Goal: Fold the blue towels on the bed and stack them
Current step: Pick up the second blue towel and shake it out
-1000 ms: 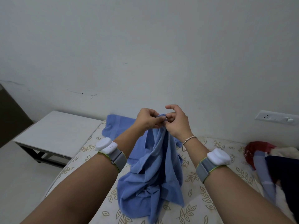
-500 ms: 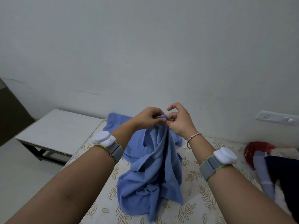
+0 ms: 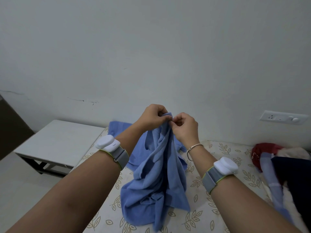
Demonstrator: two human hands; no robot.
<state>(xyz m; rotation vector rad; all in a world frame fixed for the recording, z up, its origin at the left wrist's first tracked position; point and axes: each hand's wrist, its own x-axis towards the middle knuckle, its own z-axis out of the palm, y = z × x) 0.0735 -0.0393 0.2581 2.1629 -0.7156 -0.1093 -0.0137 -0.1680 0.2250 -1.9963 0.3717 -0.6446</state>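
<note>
A crumpled blue towel (image 3: pixel 159 179) hangs from both my hands over the leaf-patterned bed (image 3: pixel 210 221), its lower end bunched on the sheet. My left hand (image 3: pixel 154 117) grips the towel's top edge with curled fingers. My right hand (image 3: pixel 185 126) pinches the same edge just beside it, thumb and fingertips together. Another blue towel (image 3: pixel 118 127) lies flat on the bed behind, near the wall, partly hidden by my left arm and the hanging towel.
A low white table (image 3: pixel 57 143) stands left of the bed. A pile of red, blue, dark and white clothes (image 3: pixel 277 165) lies at the bed's right side. A wall socket (image 3: pixel 284 117) sits on the wall at right.
Both hands have stayed together at the towel's top edge and lifted slightly. My right hand's fingers have curled in closer on the edge. The towel hangs much as before.
</note>
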